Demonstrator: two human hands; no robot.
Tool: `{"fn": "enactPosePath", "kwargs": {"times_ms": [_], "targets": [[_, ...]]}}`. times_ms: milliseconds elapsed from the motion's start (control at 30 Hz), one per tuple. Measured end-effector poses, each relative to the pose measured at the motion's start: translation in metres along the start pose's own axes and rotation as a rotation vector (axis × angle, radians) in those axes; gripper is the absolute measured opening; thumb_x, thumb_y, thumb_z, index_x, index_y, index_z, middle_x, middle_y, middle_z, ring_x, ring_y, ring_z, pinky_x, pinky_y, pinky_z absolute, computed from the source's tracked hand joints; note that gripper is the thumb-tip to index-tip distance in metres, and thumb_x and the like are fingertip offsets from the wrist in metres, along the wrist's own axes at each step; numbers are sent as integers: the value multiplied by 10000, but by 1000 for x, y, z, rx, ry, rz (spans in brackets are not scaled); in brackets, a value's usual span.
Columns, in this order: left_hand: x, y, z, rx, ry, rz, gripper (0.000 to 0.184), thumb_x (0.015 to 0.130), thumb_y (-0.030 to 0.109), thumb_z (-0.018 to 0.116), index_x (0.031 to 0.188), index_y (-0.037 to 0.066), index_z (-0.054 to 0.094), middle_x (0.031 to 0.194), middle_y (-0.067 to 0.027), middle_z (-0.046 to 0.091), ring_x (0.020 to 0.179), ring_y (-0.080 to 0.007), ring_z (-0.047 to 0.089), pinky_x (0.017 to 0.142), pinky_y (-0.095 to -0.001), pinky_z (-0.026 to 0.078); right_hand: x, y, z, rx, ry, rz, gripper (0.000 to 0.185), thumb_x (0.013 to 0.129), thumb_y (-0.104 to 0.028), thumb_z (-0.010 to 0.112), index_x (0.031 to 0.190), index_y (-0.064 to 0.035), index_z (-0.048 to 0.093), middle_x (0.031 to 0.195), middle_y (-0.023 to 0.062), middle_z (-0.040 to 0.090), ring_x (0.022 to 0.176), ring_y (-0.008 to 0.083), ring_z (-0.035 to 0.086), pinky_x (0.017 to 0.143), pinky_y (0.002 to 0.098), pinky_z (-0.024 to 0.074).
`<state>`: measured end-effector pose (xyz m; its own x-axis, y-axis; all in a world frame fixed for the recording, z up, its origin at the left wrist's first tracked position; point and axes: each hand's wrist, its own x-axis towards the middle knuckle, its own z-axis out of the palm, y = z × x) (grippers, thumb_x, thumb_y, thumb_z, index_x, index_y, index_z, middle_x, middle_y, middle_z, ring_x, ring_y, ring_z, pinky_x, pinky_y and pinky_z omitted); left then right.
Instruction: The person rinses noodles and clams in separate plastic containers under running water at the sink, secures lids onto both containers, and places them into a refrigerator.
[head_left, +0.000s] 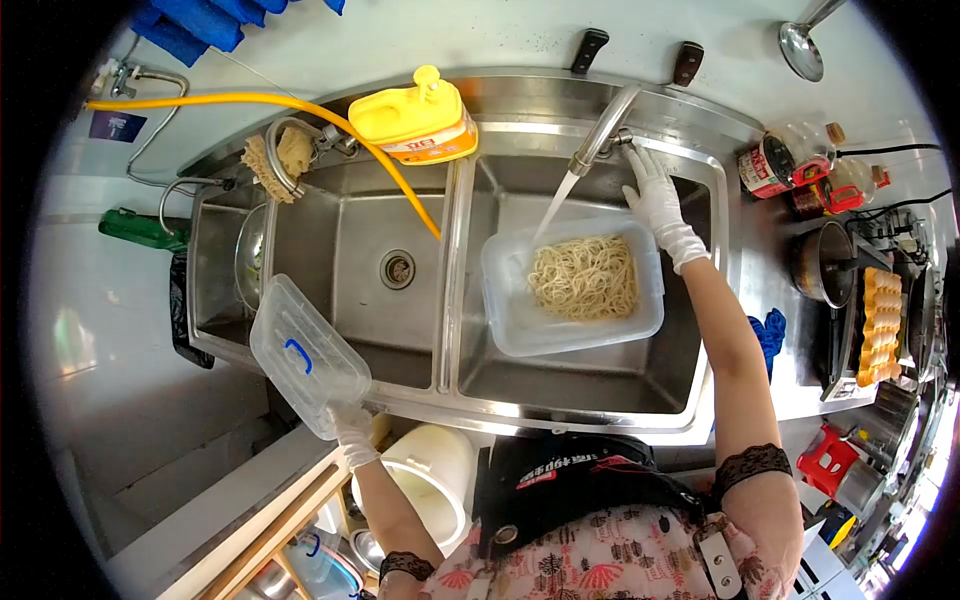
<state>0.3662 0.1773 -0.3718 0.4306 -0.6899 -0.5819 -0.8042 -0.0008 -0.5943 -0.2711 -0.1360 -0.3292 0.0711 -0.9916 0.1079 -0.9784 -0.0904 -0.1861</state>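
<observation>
The gloved left grip (pixel 352 436) is closed on the near end of a translucent lid (pixel 322 385), which extends forward from it over the sink's front edge. The gloved right grip (pixel 656 203) is unclosed, fingers extended, fingertips at the tap lever (pixel 622 137). Nearer the person and to its left, a plastic tub (pixel 497 300) of noodles (pixel 588 278) rests in the right basin (pixel 570 378). Water runs from the faucet (pixel 603 130) into the tub. Beyond the middle basin (pixel 360 335) stands a yellow jug (pixel 410 118).
</observation>
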Motion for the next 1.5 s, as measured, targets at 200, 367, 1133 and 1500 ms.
{"fn": "enactPosePath", "kwargs": {"times_ms": [200, 367, 1133, 1500], "targets": [[47, -7, 122, -751, 320, 120, 421, 926, 384, 359, 1166, 76, 515, 1272, -90, 508, 1245, -233, 390, 1100, -496, 178, -79, -6, 27, 271, 206, 197, 657, 796, -158, 598, 1362, -2, 304, 1348, 232, 381, 1224, 385, 393, 1019, 433, 349], [40, -10, 131, -1064, 357, 66, 435, 928, 394, 409, 1232, 89, 471, 1270, -89, 501, 1201, -214, 422, 1052, -412, 268, -148, 16, 69, 161, 34, 452, 737, 786, -168, 608, 1398, -17, 226, 1322, 240, 404, 1186, 394, 427, 975, 438, 394], [-91, 209, -478, -1878, 596, 855, 341, 920, 144, 559, 1219, -17, 531, 1212, -102, 568, 1119, -151, 515, 988, -276, 372, -90, 46, 71, 230, -402, 66, 634, 794, -92, 532, 1390, -134, 319, 1214, 184, 540, 1039, 349, 562, 902, 422, 444], [-49, 293, -273, -1754, 280, 430, 425, 806, 204, 630, 1128, -53, 527, 965, -139, 587, 871, -274, 557, 829, -403, 457, -78, 20, 57, 200, -495, 179, 629, 804, -56, 493, 1393, -185, 315, 1162, 192, 565, 980, 338, 600, 818, 425, 486]]}}
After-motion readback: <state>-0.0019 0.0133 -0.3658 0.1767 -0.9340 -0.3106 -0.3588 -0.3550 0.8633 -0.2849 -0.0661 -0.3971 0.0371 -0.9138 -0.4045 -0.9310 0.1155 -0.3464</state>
